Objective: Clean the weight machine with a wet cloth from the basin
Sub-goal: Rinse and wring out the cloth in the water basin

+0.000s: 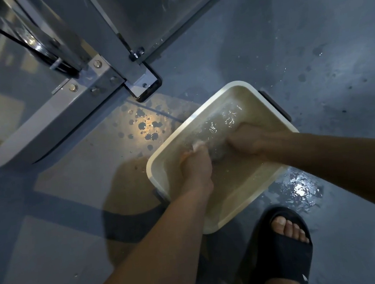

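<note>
A cream rectangular basin (193, 118) holding cloudy water stands on the wet floor, right of centre. Both my hands are down in the water. My left hand (195, 166) grips one end of a soaked cloth (219, 155), whose pale edge pokes out above its knuckles. My right hand (247, 140) is curled round the other end. The cloth between them is blurred and mostly under water. The grey frame of the weight machine (69, 100) with its bolts and black foot fills the upper left.
Water drops and a shiny puddle (299, 188) lie on the grey floor around the basin. My foot in a black slide sandal (286, 248) stands just below the basin. A black cable and pulley (37, 48) run through the machine frame.
</note>
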The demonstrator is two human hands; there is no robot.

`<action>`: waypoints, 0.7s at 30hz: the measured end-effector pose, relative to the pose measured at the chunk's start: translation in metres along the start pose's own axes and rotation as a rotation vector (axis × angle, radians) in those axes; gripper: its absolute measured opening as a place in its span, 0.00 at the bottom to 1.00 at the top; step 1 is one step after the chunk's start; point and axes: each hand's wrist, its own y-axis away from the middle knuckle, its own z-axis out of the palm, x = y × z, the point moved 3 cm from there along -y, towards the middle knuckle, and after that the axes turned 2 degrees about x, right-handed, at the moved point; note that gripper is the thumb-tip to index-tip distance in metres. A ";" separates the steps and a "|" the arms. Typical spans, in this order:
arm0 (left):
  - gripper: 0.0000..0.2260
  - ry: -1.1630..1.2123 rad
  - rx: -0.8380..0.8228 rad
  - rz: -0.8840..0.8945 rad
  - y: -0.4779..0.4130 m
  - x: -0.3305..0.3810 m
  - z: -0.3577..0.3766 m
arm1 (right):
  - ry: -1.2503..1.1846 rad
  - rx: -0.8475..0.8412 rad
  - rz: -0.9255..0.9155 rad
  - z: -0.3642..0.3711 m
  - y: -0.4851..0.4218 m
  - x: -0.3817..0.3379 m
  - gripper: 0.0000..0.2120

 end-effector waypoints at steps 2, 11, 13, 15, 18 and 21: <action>0.17 0.052 -0.085 -0.063 0.006 0.003 0.002 | -0.195 -0.016 -0.037 0.001 0.004 -0.004 0.14; 0.14 0.156 -0.229 -0.128 0.019 0.022 0.013 | -0.021 -0.013 -0.375 0.016 0.012 -0.008 0.26; 0.13 0.085 -0.233 -0.060 0.020 0.018 0.018 | 0.166 0.100 -0.383 0.014 0.005 -0.011 0.26; 0.17 0.080 -0.247 -0.011 0.024 0.017 0.025 | 0.237 0.161 -0.335 0.009 0.000 -0.013 0.24; 0.17 0.096 -0.232 0.055 0.024 0.024 0.021 | 0.342 0.202 -0.392 0.017 0.010 -0.018 0.21; 0.15 0.129 -0.247 0.057 0.026 0.026 0.017 | 0.335 0.210 -0.441 0.023 0.016 -0.021 0.25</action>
